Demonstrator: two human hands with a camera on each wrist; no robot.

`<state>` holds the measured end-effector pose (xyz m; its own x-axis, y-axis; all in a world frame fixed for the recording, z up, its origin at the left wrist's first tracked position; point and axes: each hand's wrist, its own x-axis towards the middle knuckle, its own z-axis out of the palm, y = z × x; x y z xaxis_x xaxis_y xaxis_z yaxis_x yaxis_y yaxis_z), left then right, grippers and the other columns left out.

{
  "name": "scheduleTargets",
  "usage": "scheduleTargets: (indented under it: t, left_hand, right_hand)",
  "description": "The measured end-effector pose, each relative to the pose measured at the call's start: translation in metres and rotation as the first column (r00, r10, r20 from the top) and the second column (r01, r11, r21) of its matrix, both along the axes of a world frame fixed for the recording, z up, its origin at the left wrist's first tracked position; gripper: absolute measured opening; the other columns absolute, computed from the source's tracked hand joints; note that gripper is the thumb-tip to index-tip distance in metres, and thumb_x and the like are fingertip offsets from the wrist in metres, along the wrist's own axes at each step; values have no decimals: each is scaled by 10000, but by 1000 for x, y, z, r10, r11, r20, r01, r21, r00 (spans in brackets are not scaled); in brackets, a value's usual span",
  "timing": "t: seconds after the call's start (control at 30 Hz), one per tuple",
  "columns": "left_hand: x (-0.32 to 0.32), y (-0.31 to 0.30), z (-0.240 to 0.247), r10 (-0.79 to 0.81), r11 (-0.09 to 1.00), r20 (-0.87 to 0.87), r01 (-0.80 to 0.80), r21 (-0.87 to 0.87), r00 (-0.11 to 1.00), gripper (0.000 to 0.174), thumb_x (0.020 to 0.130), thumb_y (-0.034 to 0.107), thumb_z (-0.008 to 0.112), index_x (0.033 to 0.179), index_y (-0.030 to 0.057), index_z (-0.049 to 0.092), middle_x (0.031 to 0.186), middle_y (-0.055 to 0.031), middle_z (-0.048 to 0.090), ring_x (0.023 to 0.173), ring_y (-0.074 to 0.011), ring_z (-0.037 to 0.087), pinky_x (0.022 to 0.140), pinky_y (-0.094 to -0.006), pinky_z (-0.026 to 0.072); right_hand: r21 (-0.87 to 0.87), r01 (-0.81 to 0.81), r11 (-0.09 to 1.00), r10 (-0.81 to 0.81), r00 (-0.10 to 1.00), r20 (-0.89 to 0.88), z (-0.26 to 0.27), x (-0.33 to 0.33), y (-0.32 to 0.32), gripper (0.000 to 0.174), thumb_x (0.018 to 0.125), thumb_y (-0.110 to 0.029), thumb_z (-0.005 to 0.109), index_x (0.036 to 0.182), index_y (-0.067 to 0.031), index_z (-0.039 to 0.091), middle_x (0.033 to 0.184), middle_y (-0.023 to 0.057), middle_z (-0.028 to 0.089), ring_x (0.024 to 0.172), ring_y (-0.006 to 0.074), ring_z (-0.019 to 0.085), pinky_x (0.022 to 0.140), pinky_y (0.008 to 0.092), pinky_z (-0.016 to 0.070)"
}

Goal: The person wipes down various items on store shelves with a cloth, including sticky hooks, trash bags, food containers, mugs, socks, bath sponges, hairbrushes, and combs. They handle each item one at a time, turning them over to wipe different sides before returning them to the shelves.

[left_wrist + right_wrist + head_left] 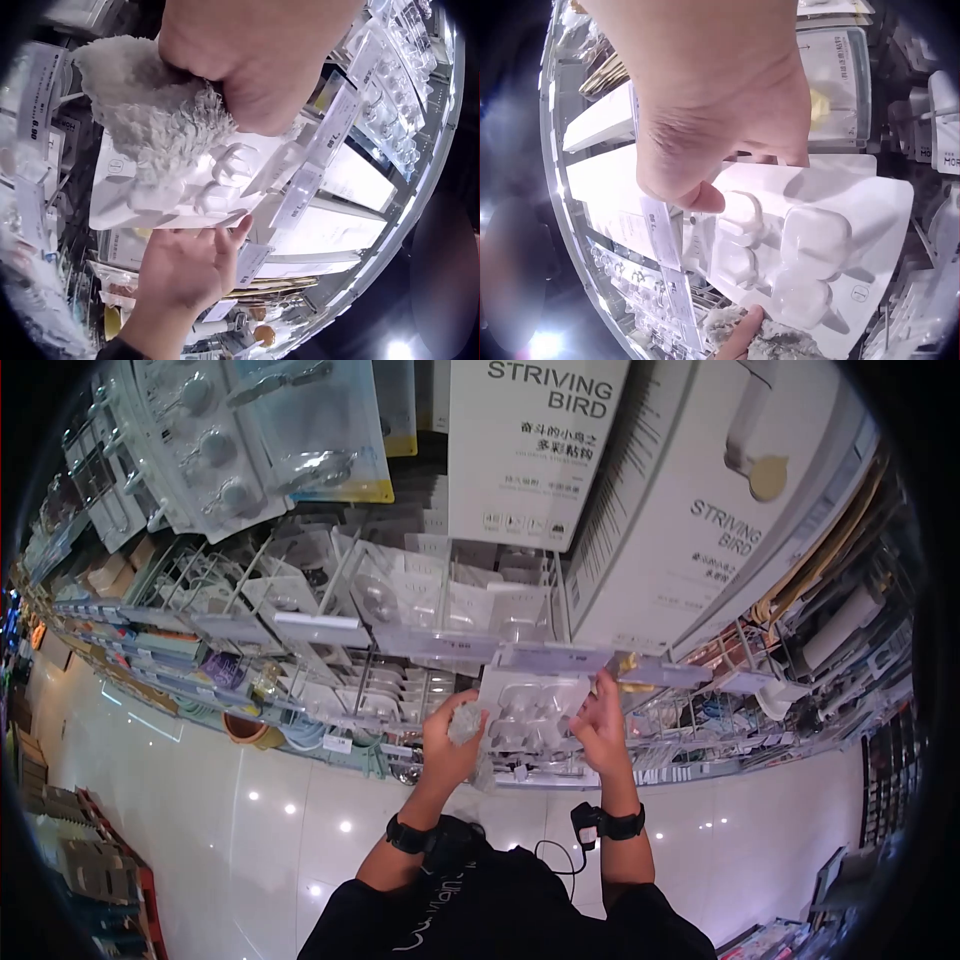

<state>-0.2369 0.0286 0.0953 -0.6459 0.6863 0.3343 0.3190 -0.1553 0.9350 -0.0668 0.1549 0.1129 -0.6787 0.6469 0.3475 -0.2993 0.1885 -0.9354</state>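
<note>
the left hand (450,735) and right hand (600,725) are up under the big white boxes (530,450). the right hand pinches the white pack (530,705) between them; the left hand curls round a fluffy cloth (466,722) against it

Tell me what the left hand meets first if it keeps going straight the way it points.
Probably the white blister pack held by the right hand. The fluffy cloth gripped in the left hand seems to lie against the pack's front, though depth is hard to judge.
</note>
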Motion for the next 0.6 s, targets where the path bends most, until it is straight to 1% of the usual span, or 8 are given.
scheduleTargets:
  t: [0.03, 0.07, 0.13, 0.17, 0.33, 0.4, 0.53, 0.6]
  left_hand:
    - [-1, 2, -1, 20, 999, -35, -19, 51, 999, 246, 778, 14, 663, 1013, -4, 592, 914, -117, 641, 851, -144, 599, 767, -273, 462]
    - [-2, 4, -2, 43, 994, -69, -36, 105, 997, 235, 779, 11, 662, 1002, -3, 591, 907, -120, 641, 844, -148, 601, 765, -273, 464]
    - [-4, 9, -3, 21, 996, -29, -18, 88, 999, 237, 773, 6, 666, 997, -7, 590, 898, -120, 640, 836, -154, 604, 763, -274, 464]
    - [-4, 10, -3, 6, 998, 10, -7, 66, 1000, 239, 768, 1, 669, 992, -11, 588, 889, -121, 639, 828, -159, 606, 761, -274, 464]
    - [-2, 8, -5, -2, 997, -10, 3, 74, 1000, 244, 759, -1, 674, 987, -13, 588, 880, -120, 637, 816, -157, 605, 758, -276, 463]
    - [-1, 2, 3, -23, 996, 26, 20, 93, 999, 243, 759, 8, 675, 985, -12, 590, 878, -118, 637, 812, -153, 603, 756, -279, 463]
    - [-7, -2, -2, -57, 997, 120, 51, 59, 991, 236, 768, 29, 678, 986, -7, 593, 887, -119, 638, 819, -149, 604, 756, -276, 462]
    - [-10, 5, -3, -52, 999, 112, 51, 12, 992, 258, 750, 28, 680, 991, -7, 594, 882, -124, 637, 818, -174, 614, 764, -287, 464]
  right_hand:
    - [117, 69, 991, -51, 988, -144, -2, -10, 0, 601, 817, -16, 542, 1352, 40, 274, 1316, 157, 365, 1222, 238, 377, 1008, 309, 275]
    - [124, 77, 989, -59, 988, -143, -1, -13, 4, 601, 817, -16, 542, 1352, 40, 274, 1316, 157, 365, 1222, 238, 377, 1008, 309, 275]
    - [225, 199, 954, -211, 977, 33, 2, -18, 7, 465, 837, -43, 561, 1264, 53, 405, 1205, 138, 452, 1111, 209, 439, 960, 303, 321]
    - [117, 257, 959, -266, 962, 62, 6, -21, 4, 327, 849, -58, 563, 1147, 61, 501, 1096, 124, 497, 1025, 185, 457, 916, 296, 348]
    - [157, 355, 922, -366, 929, 48, 11, -20, -5, 256, 860, -75, 559, 1076, 57, 522, 963, 86, 526, 881, 145, 459, 776, 260, 379]
    - [145, 381, 913, -400, 906, 141, 14, -17, -9, 255, 858, -72, 562, 1077, 52, 522, 927, 67, 535, 829, 114, 466, 702, 235, 389]
    - [167, 402, 900, -425, 895, 136, 21, -23, -14, 253, 853, -60, 558, 1080, 46, 522, 924, 63, 544, 815, 82, 490, 665, 214, 407]
    - [45, 416, 908, -418, 903, 96, 11, -25, -10, 276, 846, -52, 554, 1104, 40, 518, 932, 65, 558, 829, 81, 511, 701, 211, 417]
